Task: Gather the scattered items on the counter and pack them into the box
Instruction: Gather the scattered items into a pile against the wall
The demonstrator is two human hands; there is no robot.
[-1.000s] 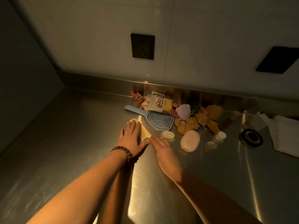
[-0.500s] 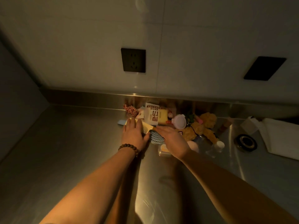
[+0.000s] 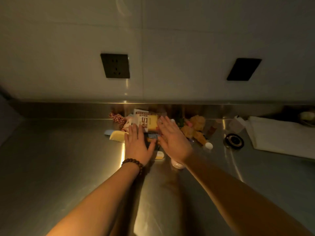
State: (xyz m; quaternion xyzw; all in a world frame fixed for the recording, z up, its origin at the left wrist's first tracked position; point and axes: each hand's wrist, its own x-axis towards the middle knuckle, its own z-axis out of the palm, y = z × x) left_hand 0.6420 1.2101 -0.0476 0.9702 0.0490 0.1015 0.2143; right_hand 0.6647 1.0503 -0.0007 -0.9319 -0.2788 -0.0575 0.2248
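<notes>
Against the steel backsplash, the scattered items lie heaped on the counter (image 3: 51, 167): a white-and-yellow packet (image 3: 146, 120), a yellow comb (image 3: 117, 136), a plush toy (image 3: 194, 128). Both hands lie flat over the pile, fingers straight, gripping nothing: left hand (image 3: 137, 144) beside the comb, right hand (image 3: 173, 138) just right of the packet. A folded white cloth (image 3: 279, 135) sits well apart to the right.

- We see a pale yellow plastic comb (image 3: 117, 135) lying flat on the steel, teeth toward us.
- A white-and-yellow printed paper packet (image 3: 147, 120) leans near the back ledge.
- A red patterned fabric scrunchie (image 3: 116, 117) lies just left of the packet.
- A light blue plastic hairbrush (image 3: 150, 138) lies mostly hidden, its handle tip behind the comb.
- A mustard-yellow fluffy plush toy (image 3: 196, 127) sprawls to the right.
- A small clear case with a yellow insert (image 3: 159, 155) lies nearest us.
</notes>
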